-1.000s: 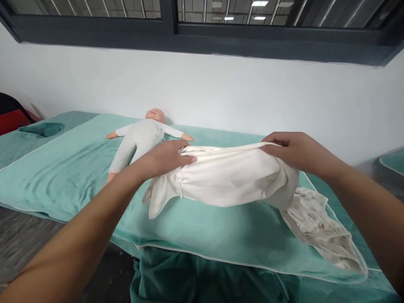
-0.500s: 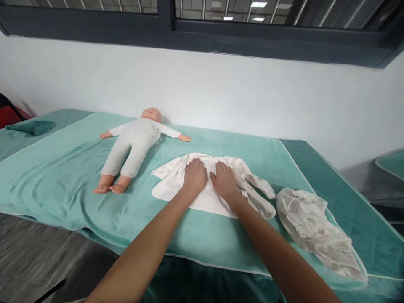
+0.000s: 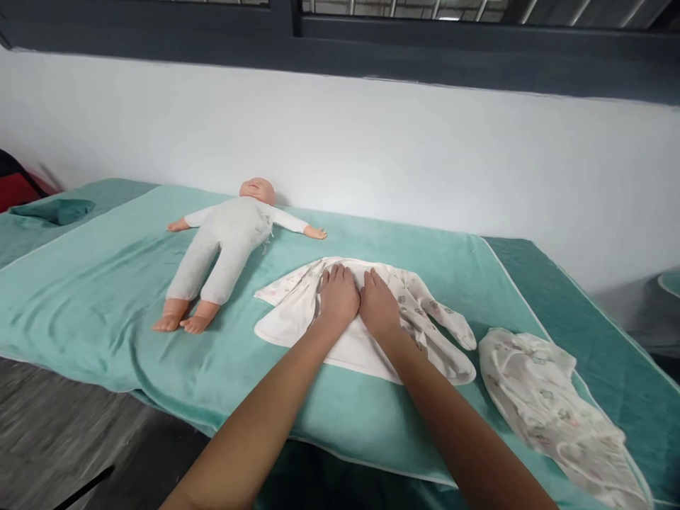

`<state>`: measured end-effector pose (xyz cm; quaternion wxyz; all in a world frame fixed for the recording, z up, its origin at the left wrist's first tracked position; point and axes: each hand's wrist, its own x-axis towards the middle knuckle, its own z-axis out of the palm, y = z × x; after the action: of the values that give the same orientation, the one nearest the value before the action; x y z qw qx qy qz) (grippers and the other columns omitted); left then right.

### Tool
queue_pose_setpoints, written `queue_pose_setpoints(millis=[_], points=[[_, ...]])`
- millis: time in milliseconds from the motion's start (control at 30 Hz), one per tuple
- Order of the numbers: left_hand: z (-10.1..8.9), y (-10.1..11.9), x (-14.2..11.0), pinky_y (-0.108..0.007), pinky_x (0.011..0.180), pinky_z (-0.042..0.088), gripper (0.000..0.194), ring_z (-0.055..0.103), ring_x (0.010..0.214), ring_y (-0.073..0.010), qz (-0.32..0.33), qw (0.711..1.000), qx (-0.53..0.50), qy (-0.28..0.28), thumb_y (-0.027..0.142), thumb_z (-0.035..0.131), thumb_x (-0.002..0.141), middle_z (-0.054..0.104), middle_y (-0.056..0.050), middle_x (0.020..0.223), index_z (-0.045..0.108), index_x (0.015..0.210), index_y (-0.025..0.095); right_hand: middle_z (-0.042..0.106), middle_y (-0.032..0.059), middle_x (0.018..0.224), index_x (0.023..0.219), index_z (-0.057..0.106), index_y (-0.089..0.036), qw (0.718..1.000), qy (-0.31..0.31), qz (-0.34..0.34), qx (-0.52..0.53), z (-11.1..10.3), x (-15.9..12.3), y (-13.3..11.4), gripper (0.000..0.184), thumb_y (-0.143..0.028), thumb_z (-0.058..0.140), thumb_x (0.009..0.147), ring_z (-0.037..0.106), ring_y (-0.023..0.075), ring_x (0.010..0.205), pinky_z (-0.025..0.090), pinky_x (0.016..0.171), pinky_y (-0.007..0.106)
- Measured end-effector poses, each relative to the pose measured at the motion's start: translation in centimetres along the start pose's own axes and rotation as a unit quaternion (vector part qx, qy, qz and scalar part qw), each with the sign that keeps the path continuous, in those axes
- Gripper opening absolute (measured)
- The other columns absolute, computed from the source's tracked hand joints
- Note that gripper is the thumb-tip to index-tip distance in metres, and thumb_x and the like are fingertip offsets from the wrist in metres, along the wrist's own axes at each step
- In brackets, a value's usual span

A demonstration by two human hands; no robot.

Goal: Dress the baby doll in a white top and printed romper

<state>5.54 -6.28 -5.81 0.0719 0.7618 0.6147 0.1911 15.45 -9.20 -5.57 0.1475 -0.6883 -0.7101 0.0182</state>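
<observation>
A white baby top (image 3: 350,358) with a small floral print lies spread on the green bed cover, its long sleeve reaching to the right. My left hand (image 3: 338,292) rests palm down on its upper middle, fingers extended over the cloth. Close beside it, my right hand (image 3: 379,306) lies on the same top, fingers also extended; the two hands nearly touch at the thumbs. Cloth under the palms is hidden. Up and to the left, a baby doll (image 3: 228,230) in a white bodysuit lies on its back with arms spread.
Floral baby pants (image 3: 552,404) lie crumpled at the right. The green cover (image 3: 106,283) drapes over the bed's front edge. Behind stands a white wall (image 3: 372,156) under a dark window frame (image 3: 425,60). A red and black item (image 3: 15,188) is at the far left.
Both hands have come closer together on the top, the left shifting right. More of the printed cloth shows beside the right hand. The camera view has moved slightly.
</observation>
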Motion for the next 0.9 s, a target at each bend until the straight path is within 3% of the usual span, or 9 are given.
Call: queue_pose_setpoints(millis=[100,200,333,467,633,767,900], points=[[0.3,-0.4,0.3,-0.044,0.123,0.029,0.046,0.04,0.147,-0.0304,0.032,0.999,0.009,-0.004,0.025,0.041,0.097,0.051,-0.023,0.15,0.056,0.134,0.002,0.047,0.021,0.154,0.143,0.051,-0.003,1.0,0.005,0.006,-0.013,0.0,0.2,0.5,0.049,-0.017,0.032,0.1,0.039,0.029,0.148,0.031,0.12,0.043],[0.5,-0.4,1.1,-0.044,0.121,0.032,0.052,0.043,0.144,-0.0308,-0.003,1.0,0.001,0.012,0.025,0.039,0.099,0.05,-0.026,0.149,0.046,0.143,-0.002,0.042,0.028,0.155,0.142,0.05,0.002,0.999,0.005,0.04,-0.033,-0.1,1.3,0.7,0.051,-0.026,0.039,0.101,0.035,0.0353,0.149,0.032,0.119,0.049],[0.6,0.0,2.2,-0.044,0.122,0.032,0.055,0.041,0.146,-0.0293,-0.012,0.998,-0.034,0.043,0.023,0.034,0.101,0.046,-0.023,0.154,0.035,0.152,0.002,0.029,0.0327,0.16,0.145,0.044,0.007,0.997,0.007,0.076,-0.012,-0.2,2.3,0.1,0.055,-0.027,0.035,0.103,0.027,0.0386,0.152,0.028,0.12,0.052],[0.2,-0.1,2.4,-0.043,0.124,0.031,0.055,0.037,0.149,-0.028,0.002,0.994,-0.079,0.081,0.02,0.03,0.101,0.041,-0.023,0.158,0.031,0.153,0.003,0.018,0.0302,0.165,0.148,0.039,0.006,0.995,0.021,0.068,0.067,0.3,2.3,-1.0,0.054,-0.021,0.024,0.104,0.015,0.034,0.156,0.025,0.123,0.048],[-0.2,-0.9,2.3,-0.041,0.126,0.029,0.056,0.033,0.152,-0.0263,0.003,0.985,-0.128,0.115,0.021,0.028,0.101,0.037,-0.02,0.161,0.03,0.154,0.003,0.025,0.023,0.165,0.152,0.037,-0.004,0.994,0.024,0.041,0.094,1.3,2.4,-1.2,0.053,-0.02,0.025,0.102,0.021,0.0306,0.155,0.027,0.122,0.05],[0.2,-1.2,2.4,-0.044,0.126,0.029,0.059,0.032,0.152,-0.0289,-0.009,0.986,-0.126,0.108,0.024,0.032,0.1,0.036,-0.02,0.161,0.028,0.155,0.004,0.025,0.0227,0.165,0.153,0.037,-0.006,0.996,0.017,0.07,0.042,1.1,2.6,0.6,0.059,-0.03,0.037,0.1,0.027,0.0393,0.151,0.025,0.12,0.058],[0.6,-1.0,2.6,-0.046,0.125,0.03,0.061,0.032,0.152,-0.0299,-0.009,0.991,-0.106,0.083,0.025,0.038,0.098,0.038,-0.02,0.16,0.028,0.155,0.006,0.03,0.0231,0.163,0.151,0.036,0.004,0.998,0.059,-0.004,-0.012,0.0,2.8,3.8,0.06,-0.026,0.036,0.099,0.029,0.0327,0.15,0.024,0.123,0.049]])
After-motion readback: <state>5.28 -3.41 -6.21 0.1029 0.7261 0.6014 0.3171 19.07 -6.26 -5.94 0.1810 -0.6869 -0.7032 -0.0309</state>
